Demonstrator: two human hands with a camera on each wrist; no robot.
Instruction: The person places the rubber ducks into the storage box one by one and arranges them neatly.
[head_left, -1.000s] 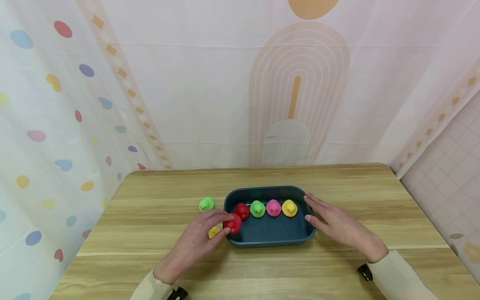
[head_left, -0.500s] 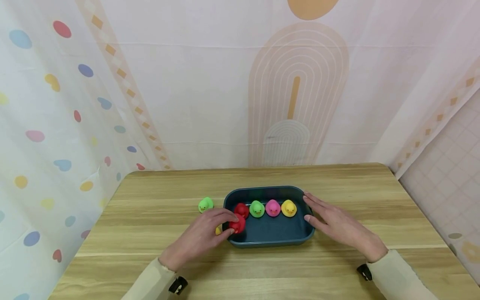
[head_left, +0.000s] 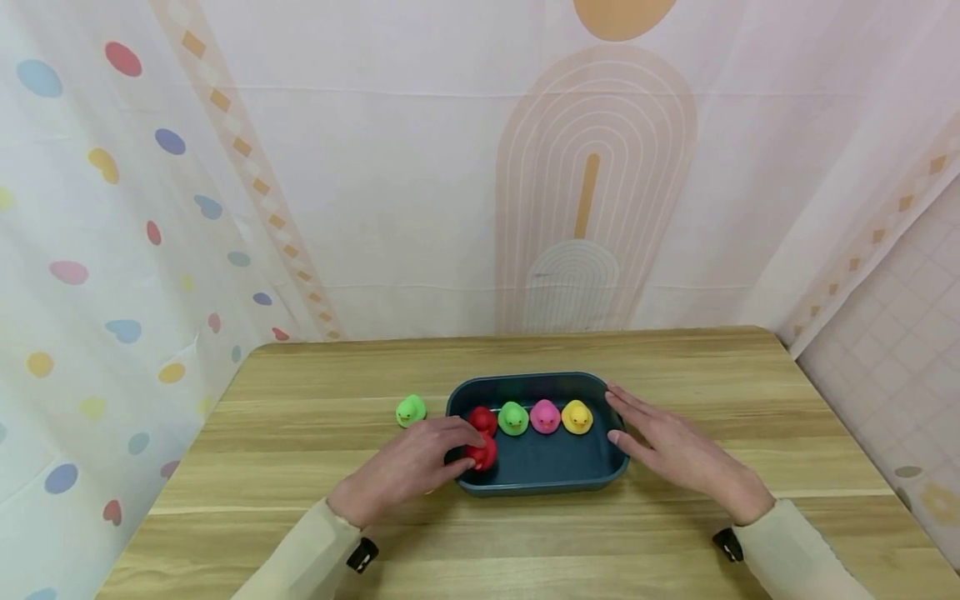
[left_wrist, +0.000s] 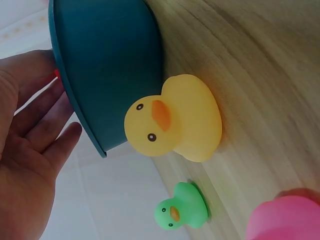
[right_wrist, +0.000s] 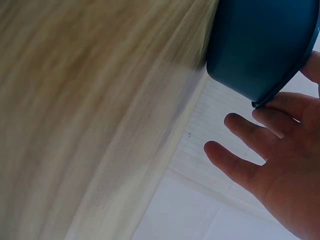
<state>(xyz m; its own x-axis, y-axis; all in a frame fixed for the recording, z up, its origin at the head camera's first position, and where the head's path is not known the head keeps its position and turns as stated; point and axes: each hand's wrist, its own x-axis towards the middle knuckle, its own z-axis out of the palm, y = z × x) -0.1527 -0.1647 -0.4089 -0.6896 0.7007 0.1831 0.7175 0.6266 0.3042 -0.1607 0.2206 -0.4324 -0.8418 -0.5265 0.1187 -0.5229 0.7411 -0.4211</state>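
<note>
My left hand (head_left: 416, 467) reaches over the left end of a dark teal plastic tub (head_left: 558, 460), its thumb and fingers pinching a red rubber duck (head_left: 484, 455) inside. Behind that one sits a second red duck (head_left: 482, 418), at the left of a back row with a green duck (head_left: 513, 419), a pink duck (head_left: 545, 417) and a yellow duck (head_left: 577, 417). At the tub's right end, my right hand (head_left: 678, 450) rests straight fingers and thumb against the rim. Most of the held duck is hidden behind the tub wall in the left wrist view.
Outside the tub on the wooden table (head_left: 525, 550), a green duck (head_left: 411, 411) stands to the left. The left wrist view shows another yellow duck (left_wrist: 192, 120) close by the tub wall and part of a pink duck (left_wrist: 287, 220). A patterned curtain (head_left: 405, 192) hangs behind.
My left hand has moved a little right, bringing the red duck from over the left rim further into the tub. The right hand has stayed at the rim.
</note>
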